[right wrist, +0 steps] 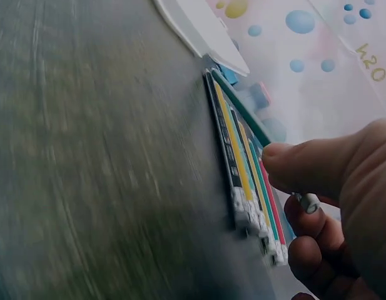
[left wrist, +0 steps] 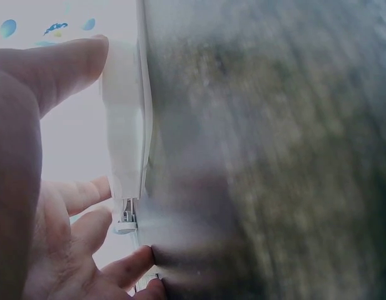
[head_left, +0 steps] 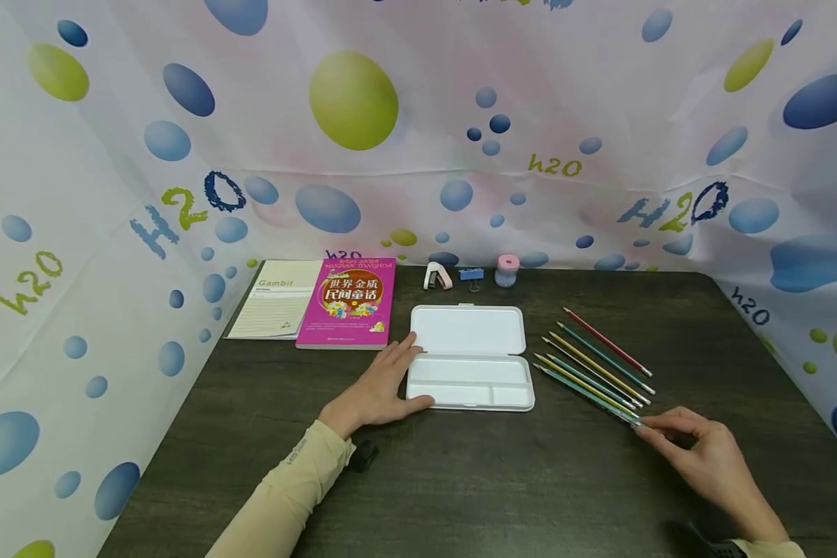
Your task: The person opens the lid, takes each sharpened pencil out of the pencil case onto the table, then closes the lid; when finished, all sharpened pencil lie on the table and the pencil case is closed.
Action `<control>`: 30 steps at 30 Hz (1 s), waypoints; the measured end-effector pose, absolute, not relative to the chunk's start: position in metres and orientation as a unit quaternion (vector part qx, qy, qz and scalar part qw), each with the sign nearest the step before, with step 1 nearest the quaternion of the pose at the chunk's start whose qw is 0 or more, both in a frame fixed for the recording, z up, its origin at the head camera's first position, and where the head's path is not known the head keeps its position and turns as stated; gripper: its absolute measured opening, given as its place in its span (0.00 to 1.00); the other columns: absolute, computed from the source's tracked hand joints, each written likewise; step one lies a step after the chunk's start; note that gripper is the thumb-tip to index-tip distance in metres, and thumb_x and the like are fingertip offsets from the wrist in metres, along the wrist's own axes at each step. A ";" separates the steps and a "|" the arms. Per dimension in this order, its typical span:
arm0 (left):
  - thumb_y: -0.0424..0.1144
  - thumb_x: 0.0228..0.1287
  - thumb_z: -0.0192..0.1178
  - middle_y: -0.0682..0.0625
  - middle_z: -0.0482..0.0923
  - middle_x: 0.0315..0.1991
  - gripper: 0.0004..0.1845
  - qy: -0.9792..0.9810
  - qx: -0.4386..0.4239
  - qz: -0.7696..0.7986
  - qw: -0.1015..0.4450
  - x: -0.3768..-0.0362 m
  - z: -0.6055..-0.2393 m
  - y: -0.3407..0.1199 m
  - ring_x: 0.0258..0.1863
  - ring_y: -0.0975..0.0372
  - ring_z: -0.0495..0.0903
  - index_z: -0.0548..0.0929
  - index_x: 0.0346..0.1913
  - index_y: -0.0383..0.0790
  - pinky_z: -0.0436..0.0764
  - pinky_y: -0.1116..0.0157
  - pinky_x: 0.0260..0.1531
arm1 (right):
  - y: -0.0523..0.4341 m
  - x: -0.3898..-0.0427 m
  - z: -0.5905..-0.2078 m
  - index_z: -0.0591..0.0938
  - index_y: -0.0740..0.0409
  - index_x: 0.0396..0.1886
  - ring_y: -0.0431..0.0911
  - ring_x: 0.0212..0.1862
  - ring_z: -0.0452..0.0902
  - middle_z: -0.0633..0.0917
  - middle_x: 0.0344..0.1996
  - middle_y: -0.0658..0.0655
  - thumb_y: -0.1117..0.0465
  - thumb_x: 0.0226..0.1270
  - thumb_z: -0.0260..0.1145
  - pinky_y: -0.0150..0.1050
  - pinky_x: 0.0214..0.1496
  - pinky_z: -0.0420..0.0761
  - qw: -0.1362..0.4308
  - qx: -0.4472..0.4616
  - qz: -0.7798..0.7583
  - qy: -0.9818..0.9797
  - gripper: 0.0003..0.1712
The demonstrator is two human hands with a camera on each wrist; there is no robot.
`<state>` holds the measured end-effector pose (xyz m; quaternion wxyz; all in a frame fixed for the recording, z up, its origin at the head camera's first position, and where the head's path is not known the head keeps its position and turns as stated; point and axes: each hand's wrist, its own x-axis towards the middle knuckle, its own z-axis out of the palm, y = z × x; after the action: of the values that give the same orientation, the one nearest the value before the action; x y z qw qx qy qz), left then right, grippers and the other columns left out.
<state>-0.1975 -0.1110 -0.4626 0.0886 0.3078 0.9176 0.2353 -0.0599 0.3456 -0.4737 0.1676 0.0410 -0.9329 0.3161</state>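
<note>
Left hand is resting flat-fingered against the case; right hand is pinching the nearest pencil's end at its fingertips.

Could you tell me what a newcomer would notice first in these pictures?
Probably the open white case in the middle of the dark table, with the left hand resting against its left edge. Right of it lies a row of colourful pencils, whose near ends the right hand is pinching. A bright pink book lies at the back left.
</note>
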 end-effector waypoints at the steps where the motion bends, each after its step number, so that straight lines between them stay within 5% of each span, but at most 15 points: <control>1: 0.64 0.61 0.62 0.43 0.43 0.80 0.49 0.918 0.307 0.236 0.089 -0.198 -0.463 -0.111 0.78 0.46 0.46 0.59 0.76 0.38 0.46 0.49 0.76 | 0.344 -0.061 -0.474 0.91 0.50 0.34 0.32 0.29 0.74 0.84 0.28 0.41 0.65 0.55 0.78 0.26 0.28 0.71 0.168 0.044 0.317 -0.932 0.08; 18: 0.65 0.61 0.62 0.47 0.40 0.81 0.50 0.923 0.293 0.229 0.098 -0.198 -0.464 -0.110 0.78 0.45 0.44 0.57 0.77 0.40 0.47 0.49 0.75 | 0.329 -0.067 -0.478 0.89 0.48 0.25 0.33 0.26 0.65 0.75 0.24 0.35 0.66 0.43 0.82 0.34 0.25 0.66 0.205 0.103 0.198 -0.953 0.11; 30: 0.64 0.61 0.63 0.46 0.42 0.81 0.49 0.922 0.295 0.233 0.093 -0.197 -0.464 -0.110 0.77 0.44 0.45 0.58 0.76 0.40 0.47 0.49 0.75 | 0.327 -0.069 -0.480 0.89 0.47 0.25 0.35 0.26 0.64 0.74 0.23 0.37 0.63 0.43 0.82 0.36 0.26 0.63 0.194 0.090 0.179 -0.960 0.10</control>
<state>-0.1970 -0.1100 -0.4638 0.0930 0.2955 0.9218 0.2330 -0.0686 0.3274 -0.4797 0.1945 0.0901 -0.9602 0.1791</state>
